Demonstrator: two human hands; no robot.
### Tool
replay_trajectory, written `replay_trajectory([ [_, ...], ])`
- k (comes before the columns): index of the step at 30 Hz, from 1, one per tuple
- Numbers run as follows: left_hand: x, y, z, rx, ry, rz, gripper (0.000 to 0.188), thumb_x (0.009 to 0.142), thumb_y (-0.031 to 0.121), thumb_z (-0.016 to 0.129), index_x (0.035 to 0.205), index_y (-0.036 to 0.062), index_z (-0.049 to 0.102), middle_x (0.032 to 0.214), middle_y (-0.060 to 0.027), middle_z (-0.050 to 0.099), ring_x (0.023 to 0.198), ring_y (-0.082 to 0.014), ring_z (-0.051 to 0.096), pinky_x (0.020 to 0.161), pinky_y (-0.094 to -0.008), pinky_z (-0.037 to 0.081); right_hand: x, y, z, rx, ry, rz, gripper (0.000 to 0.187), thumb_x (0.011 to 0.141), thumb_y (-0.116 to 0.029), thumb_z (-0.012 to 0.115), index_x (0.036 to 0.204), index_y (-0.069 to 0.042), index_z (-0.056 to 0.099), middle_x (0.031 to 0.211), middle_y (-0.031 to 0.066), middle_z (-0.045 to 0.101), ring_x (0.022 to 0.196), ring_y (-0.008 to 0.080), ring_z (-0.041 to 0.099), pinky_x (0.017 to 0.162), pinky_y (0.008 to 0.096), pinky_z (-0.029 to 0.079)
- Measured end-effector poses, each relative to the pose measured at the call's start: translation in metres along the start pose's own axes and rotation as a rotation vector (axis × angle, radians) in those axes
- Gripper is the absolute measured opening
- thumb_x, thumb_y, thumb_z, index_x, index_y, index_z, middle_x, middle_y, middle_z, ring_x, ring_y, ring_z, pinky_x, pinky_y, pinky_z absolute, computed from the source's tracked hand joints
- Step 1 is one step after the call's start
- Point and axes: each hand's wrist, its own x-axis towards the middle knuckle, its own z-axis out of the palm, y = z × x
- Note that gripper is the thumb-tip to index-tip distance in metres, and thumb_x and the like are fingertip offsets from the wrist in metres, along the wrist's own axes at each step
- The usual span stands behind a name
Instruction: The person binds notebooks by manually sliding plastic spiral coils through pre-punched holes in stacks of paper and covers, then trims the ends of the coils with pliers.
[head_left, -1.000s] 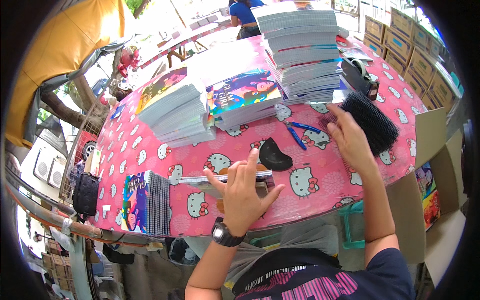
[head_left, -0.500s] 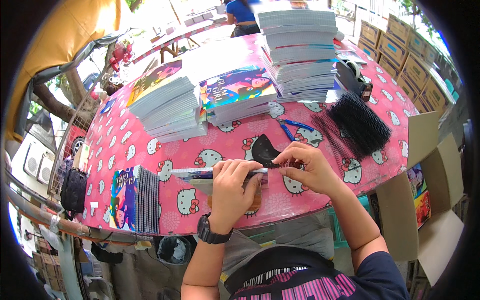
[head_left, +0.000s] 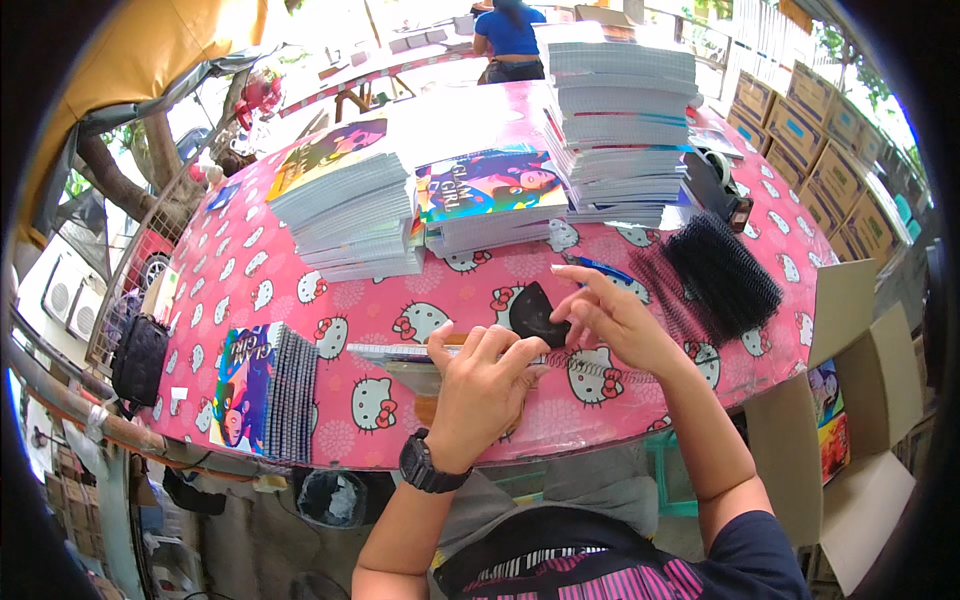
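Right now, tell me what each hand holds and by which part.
The left hand presses on the notebook at its right end. The right hand pinches the wire spiral near its left end.

A pink tablecloth (head_left: 300,290) printed with white cat faces is covering the table. At two o'clock, black binding coils (head_left: 725,272) are lying; at nine o'clock, a multicoloured notebook cover (head_left: 240,385) is showing.
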Motion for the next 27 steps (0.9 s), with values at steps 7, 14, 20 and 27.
replay_trajectory([
  [7,0.002,-0.004,0.001,-0.008,-0.001,0.014,0.017,0.084,0.026,0.066,0.098,0.0160,0.065,0.085,0.0027,0.060,0.084,-0.0166,0.057,0.098,-0.0466,0.022,0.005,0.074,0.013,-0.747,0.092,0.016,0.045,0.077,-0.025,0.072,0.115,-0.005,0.059,0.100,0.0171,0.061,0.096,0.0344,0.059,0.080,0.0417,0.048],
  [14,-0.001,-0.009,0.002,-0.032,0.045,-0.009,0.019,0.083,0.030,0.067,0.098,0.0190,0.062,0.090,0.0041,0.059,0.087,-0.0150,0.057,0.098,-0.0527,0.023,0.013,0.046,0.016,-0.715,0.159,-0.096,0.054,0.066,-0.015,0.077,0.117,-0.008,0.060,0.096,0.0142,0.060,0.092,0.0310,0.057,0.077,0.0400,0.048],
  [20,0.005,-0.008,0.000,-0.059,0.070,-0.039,0.018,0.081,0.030,0.069,0.094,0.0196,0.063,0.094,0.0057,0.060,0.092,-0.0144,0.057,0.100,-0.0550,0.020,0.024,0.066,0.013,-0.861,-0.115,-0.252,0.075,0.062,-0.034,0.082,0.128,-0.013,0.052,0.129,0.0194,0.047,0.118,0.0411,0.044,0.098,0.0506,0.040],
  [27,0.002,-0.012,-0.003,-0.094,0.100,-0.077,0.016,0.083,0.033,0.066,0.094,0.0210,0.066,0.095,0.0063,0.062,0.096,-0.0140,0.057,0.106,-0.0540,0.011,0.022,0.065,-0.005,-0.709,-0.423,-0.063,0.086,0.059,-0.035,0.084,0.136,-0.021,0.049,0.147,0.0204,0.030,0.130,0.0449,0.033,0.107,0.0512,0.033],
])
